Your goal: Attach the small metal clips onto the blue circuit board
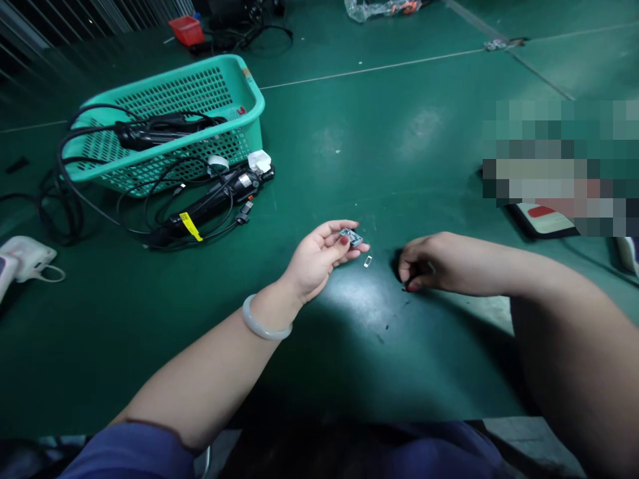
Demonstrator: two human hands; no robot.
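Between the thumb and fingers of my left hand (327, 249) is a small bluish circuit board (352, 237), held above the table. A pale ring-shaped bangle (263, 322) circles that wrist. Just right of those fingertips, a tiny white rectangular frame (368, 261) lies on the green surface. My right hand (429, 261) rests low on the table farther right, thumb and fingers pinched together at a tiny dark bit by the fingertips, too small to name. A few dark specks (387, 326) lie below it.
A turquoise plastic basket (184, 100) holding a black cabled tool stands at the left. Before it lies a black handheld tool (214, 203) with cables and a yellow tag. White chargers (30, 256) sit far left; a red tray (186, 30) is behind. The right side is partly pixelated.
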